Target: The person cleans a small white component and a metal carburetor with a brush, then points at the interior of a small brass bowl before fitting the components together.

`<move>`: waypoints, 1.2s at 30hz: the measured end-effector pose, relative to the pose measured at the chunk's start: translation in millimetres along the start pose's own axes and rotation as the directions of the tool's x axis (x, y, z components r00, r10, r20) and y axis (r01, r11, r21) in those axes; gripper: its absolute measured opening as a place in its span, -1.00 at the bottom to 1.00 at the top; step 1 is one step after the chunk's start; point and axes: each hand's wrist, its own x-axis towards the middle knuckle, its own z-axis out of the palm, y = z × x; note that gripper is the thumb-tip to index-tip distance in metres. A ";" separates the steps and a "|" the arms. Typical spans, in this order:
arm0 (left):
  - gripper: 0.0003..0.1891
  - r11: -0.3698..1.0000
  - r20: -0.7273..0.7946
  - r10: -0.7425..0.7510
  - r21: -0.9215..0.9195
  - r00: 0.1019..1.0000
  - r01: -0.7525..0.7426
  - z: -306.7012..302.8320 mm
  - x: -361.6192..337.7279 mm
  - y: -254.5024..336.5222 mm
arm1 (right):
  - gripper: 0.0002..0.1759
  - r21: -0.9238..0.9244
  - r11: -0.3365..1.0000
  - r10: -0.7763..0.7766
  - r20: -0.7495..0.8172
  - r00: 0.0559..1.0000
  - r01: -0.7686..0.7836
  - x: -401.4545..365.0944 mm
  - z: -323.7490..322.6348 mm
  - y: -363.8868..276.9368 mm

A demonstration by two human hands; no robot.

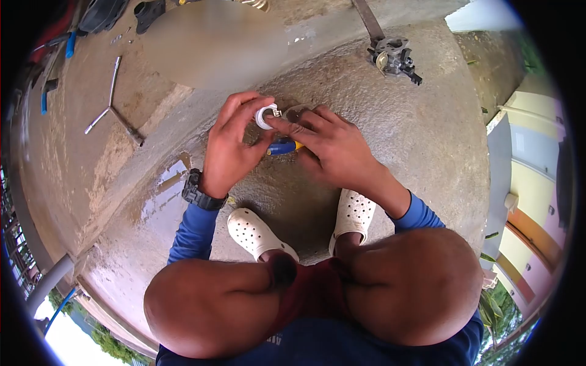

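From my seat, going left to right, a three-armed wrench (pixel 110 108) lies on the concrete, well apart from the hands. Next comes my left hand (pixel 232 149), a black watch (pixel 200 194) at its wrist; its thumb and fingers are drawn narrow around a white round part (pixel 259 117), which sits raised between the hands with its open side towards the right one. A little metal piece (pixel 277 113) shows at its edge. Just below is a blue-and-yellow handle (pixel 282 147); the view is poor there, so I'd only say it seems tucked under my right hand (pixel 343 146), whose grip on it I cannot tell. That hand's extended index finger reaches to the part's opening. I judge this as close fingertip work at the opening; any move from this pose calls for a steady left pinch and light, controlled right-finger pressure. Farther right, beyond the hands, a carburettor-like assembly (pixel 395 58) rests on the wet ground.
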 end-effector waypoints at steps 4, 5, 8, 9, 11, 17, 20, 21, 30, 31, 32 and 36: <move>-0.46 0.987 0.016 -0.069 -0.145 0.998 0.070 14.6 -4.6 -12.8 | -0.43 0.157 0.978 0.152 -0.090 0.984 -0.137 -3.1 -14.8 13.6; -0.46 0.987 0.015 -0.070 -0.147 0.997 0.071 18.7 -5.1 -17.1 | -0.43 0.155 0.978 0.152 -0.088 0.985 -0.137 -1.5 -16.9 18.3; -0.51 0.972 0.040 -0.122 -0.195 0.992 0.127 31.5 -11.6 -27.7 | -0.61 0.259 0.966 0.094 -0.376 0.922 0.007 0.5 -16.9 27.3; -0.50 0.968 0.048 -0.144 -0.201 0.988 0.150 36.4 -14.6 -33.1 | -0.64 0.276 0.961 0.131 -0.352 0.927 -0.031 -0.5 -11.1 29.6; -0.49 0.962 0.059 -0.162 -0.213 0.985 0.171 43.0 -16.3 -36.1 | -0.66 0.288 0.955 0.171 -0.329 0.929 -0.074 -5.1 4.3 35.6; -0.49 0.942 0.062 -0.238 -0.226 0.969 0.246 55.2 -23.2 -39.3 | -0.71 0.007 0.998 0.066 -0.156 0.986 -0.065 -12.7 51.6 65.7; -0.51 0.948 0.050 -0.215 -0.227 0.975 0.221 60.4 -26.1 -43.4 | -0.72 0.070 0.988 0.152 -0.285 0.946 -0.137 -11.8 36.0 50.4; -0.51 0.946 0.044 -0.225 -0.229 0.973 0.229 61.9 -25.8 -43.3 | -0.74 0.252 0.956 0.237 -0.364 0.901 -0.150 -9.7 24.1 42.4; -0.49 0.881 0.111 -0.316 -0.334 0.942 0.335 68.7 -17.5 -45.2 | -0.74 0.416 0.885 0.356 -0.314 0.880 -0.209 -20.0 2.2 33.8; -0.49 0.877 0.114 -0.304 -0.354 0.946 0.324 68.7 -19.8 -44.7 | -0.74 0.422 0.881 0.363 -0.309 0.879 -0.215 -19.6 3.1 31.3; -0.49 0.876 0.117 -0.306 -0.353 0.945 0.328 69.3 -20.6 -44.0 | -0.76 0.488 0.864 0.330 -0.361 0.872 -0.125 -16.7 3.0 28.5; -0.49 0.819 0.165 -0.315 -0.451 0.935 0.356 65.5 -20.4 -43.3 | -0.80 0.471 0.880 0.234 -0.328 0.915 -0.056 -17.6 13.0 28.6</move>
